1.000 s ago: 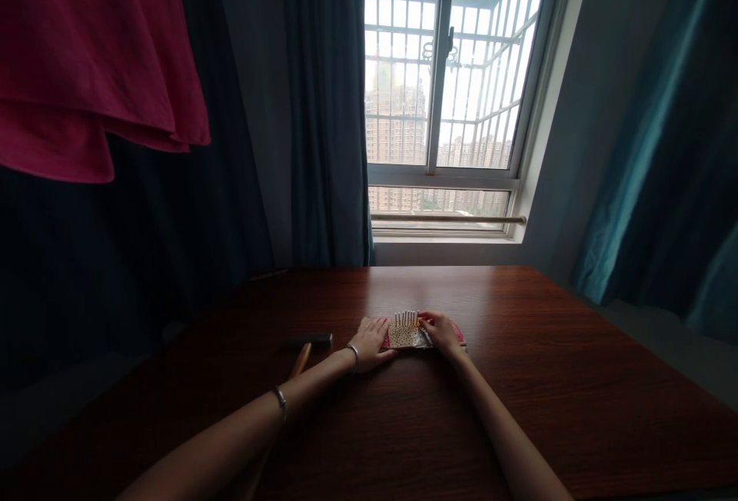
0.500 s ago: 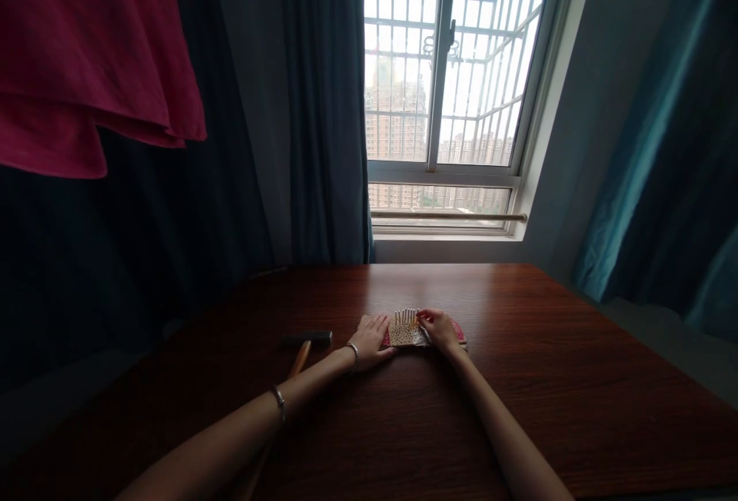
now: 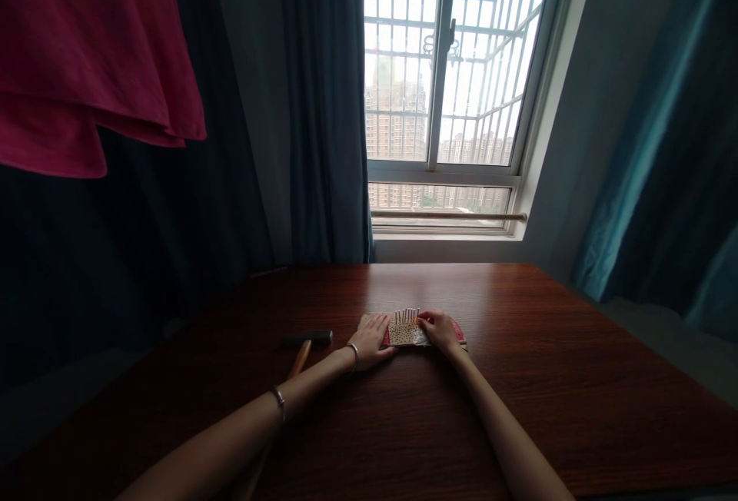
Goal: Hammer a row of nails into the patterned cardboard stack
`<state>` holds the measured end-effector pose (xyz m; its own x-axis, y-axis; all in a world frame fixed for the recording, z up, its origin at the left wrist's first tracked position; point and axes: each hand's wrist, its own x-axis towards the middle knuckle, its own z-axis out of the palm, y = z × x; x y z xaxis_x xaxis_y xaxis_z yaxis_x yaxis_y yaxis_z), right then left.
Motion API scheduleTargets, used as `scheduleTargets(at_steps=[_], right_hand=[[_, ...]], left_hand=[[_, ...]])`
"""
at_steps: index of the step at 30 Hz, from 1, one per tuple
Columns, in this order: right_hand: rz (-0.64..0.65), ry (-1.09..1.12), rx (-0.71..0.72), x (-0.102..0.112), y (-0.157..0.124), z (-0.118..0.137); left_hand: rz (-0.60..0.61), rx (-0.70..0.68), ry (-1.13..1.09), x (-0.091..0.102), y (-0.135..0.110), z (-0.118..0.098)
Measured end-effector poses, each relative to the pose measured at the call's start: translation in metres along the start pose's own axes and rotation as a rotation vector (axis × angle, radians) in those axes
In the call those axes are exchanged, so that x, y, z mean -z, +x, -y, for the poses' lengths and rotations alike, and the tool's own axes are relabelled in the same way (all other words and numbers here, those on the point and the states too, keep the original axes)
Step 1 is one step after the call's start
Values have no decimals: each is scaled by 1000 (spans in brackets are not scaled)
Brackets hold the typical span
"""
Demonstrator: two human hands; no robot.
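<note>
A small flat board [image 3: 406, 334], pale with dark dots and a pink edge, lies on the dark wooden table [image 3: 519, 409]. A row of thin metal nails [image 3: 407, 316] stands upright along its far edge. My left hand [image 3: 372, 341] rests flat on the board's left side, fingers stretched out. My right hand [image 3: 439, 330] lies on the board's right side with its fingertips pinched close to the rightmost nail; whether they grip a nail is too small to tell.
A hammer [image 3: 301, 353] with a wooden handle and dark head lies on the table left of my left forearm. Behind the table are a barred window [image 3: 443, 94], dark curtains [image 3: 323, 117] and a hanging red cloth [image 3: 86, 55].
The view has shifted down slightly. My hands stay on the board; the left one has edged a little farther onto it.
</note>
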<state>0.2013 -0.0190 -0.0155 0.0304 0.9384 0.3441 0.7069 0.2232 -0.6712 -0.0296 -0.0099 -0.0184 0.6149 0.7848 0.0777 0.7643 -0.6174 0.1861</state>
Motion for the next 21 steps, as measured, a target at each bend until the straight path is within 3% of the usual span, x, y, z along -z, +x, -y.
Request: scheduleTargets(at_steps=[21], right_hand=[[-16, -79, 73, 12, -10, -21]], left_hand=[[35, -53, 14, 6, 1, 6]])
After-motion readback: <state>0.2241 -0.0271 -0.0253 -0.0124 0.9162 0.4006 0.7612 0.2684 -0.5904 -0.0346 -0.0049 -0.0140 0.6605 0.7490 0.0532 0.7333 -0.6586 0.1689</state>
